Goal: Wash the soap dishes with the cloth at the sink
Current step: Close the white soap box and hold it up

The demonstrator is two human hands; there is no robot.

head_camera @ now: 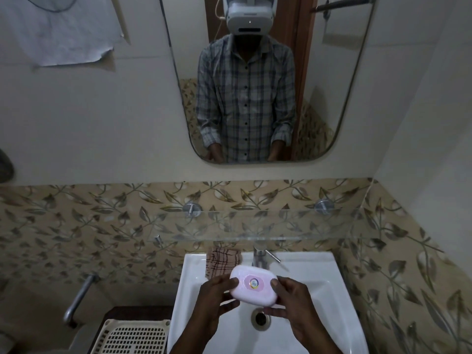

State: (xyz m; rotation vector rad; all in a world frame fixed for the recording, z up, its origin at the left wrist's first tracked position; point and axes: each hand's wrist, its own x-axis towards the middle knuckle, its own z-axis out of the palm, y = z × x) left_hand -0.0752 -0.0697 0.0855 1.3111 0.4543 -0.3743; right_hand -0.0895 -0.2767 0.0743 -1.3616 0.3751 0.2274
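Both hands, left hand (217, 297) and right hand (293, 302), pinch the closed pink soap dish (253, 286) by its ends above the sink (319, 277), the cloth (223, 261) lying untouched just beyond the fingertips, so washing seems not yet begun.

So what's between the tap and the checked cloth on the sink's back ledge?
Head view: only bare white ledge of the sink separates the tap from the checked cloth; the pink soap dish is held in front.
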